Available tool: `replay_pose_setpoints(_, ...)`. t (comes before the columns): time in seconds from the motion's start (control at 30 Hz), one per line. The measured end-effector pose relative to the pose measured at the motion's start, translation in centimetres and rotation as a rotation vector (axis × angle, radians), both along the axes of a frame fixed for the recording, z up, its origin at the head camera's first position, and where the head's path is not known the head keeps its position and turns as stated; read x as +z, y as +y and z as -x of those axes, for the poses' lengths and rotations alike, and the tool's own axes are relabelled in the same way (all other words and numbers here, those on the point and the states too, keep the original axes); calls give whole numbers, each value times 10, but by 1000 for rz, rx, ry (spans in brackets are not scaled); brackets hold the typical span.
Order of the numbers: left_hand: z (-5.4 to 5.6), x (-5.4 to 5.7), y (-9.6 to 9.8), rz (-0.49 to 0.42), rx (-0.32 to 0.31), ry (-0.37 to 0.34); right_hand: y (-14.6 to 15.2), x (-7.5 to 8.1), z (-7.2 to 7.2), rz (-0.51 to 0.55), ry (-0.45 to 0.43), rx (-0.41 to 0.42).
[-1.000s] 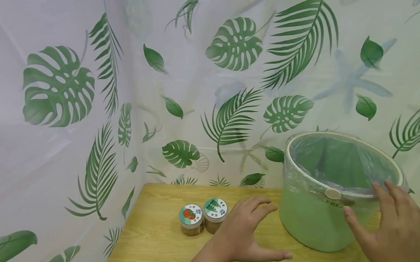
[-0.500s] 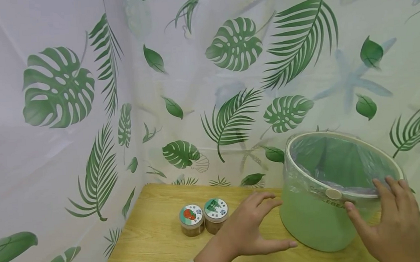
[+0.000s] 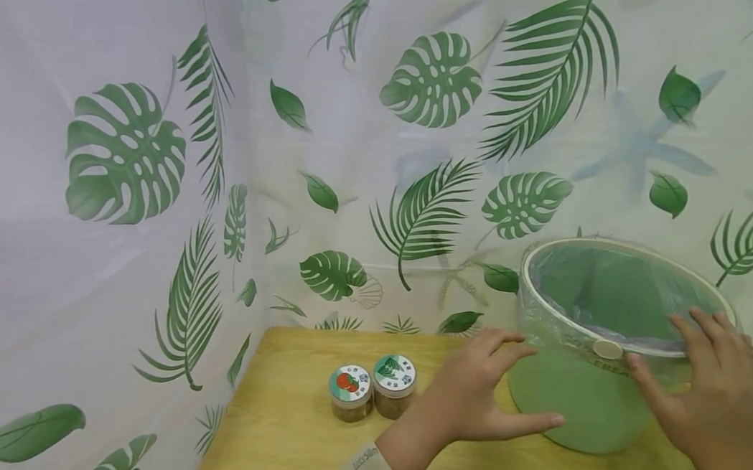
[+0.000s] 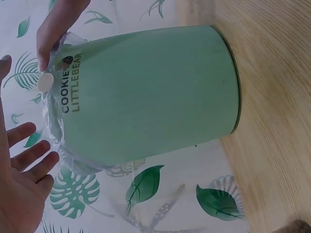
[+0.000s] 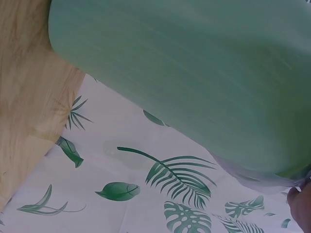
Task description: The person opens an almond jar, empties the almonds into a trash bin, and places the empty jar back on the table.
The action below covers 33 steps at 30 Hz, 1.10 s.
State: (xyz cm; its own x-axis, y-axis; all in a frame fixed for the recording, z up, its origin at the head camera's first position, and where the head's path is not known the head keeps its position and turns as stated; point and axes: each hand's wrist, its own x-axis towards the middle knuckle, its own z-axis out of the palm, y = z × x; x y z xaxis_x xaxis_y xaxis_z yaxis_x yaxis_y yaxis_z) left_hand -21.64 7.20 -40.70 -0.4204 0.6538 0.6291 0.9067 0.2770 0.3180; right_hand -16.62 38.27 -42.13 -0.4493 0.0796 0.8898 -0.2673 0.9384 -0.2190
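Note:
A pale green trash bin (image 3: 580, 395) with a cream rim ring (image 3: 636, 248) stands at the right of the table. A clear plastic bag (image 4: 53, 121) lines it and folds down outside the rim. Dark lettering (image 4: 70, 92) and a round cream button (image 3: 607, 349) sit just below the rim. My right hand (image 3: 712, 387) grips the near right rim, fingers over the edge and thumb outside by the button. My left hand (image 3: 470, 387) is held left of the bin, thumb and fingers spread wide, with nothing in it.
Two small lidded jars, one with a tomato label (image 3: 351, 392) and one with a green vegetable label (image 3: 395, 385), stand side by side left of my left hand. Leaf-print sheeting (image 3: 346, 158) covers the walls behind and left of the wooden table (image 3: 284, 413).
My left hand has moved right, closer to the bin. The right hand stays at the rim, its fingers shifted slightly. The whole head view has shifted a little.

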Motion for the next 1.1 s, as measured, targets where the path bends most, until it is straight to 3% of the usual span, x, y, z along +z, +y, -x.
replay_pose_setpoints(0.27,5,-1,13,30,-22,-17,6,-1,4,9,-45,-31)
replay_pose_setpoints(0.5,9,1,21,-29,-47,-27,10,-1,5,23,-51,-63)
replay_pose_setpoints(0.83,24,3,38,-107,-15,57,15,0,11,-5,-63,-70)
replay_pose_setpoints(1.1,32,6,50,-59,21,90,16,0,11,-9,-60,-65)
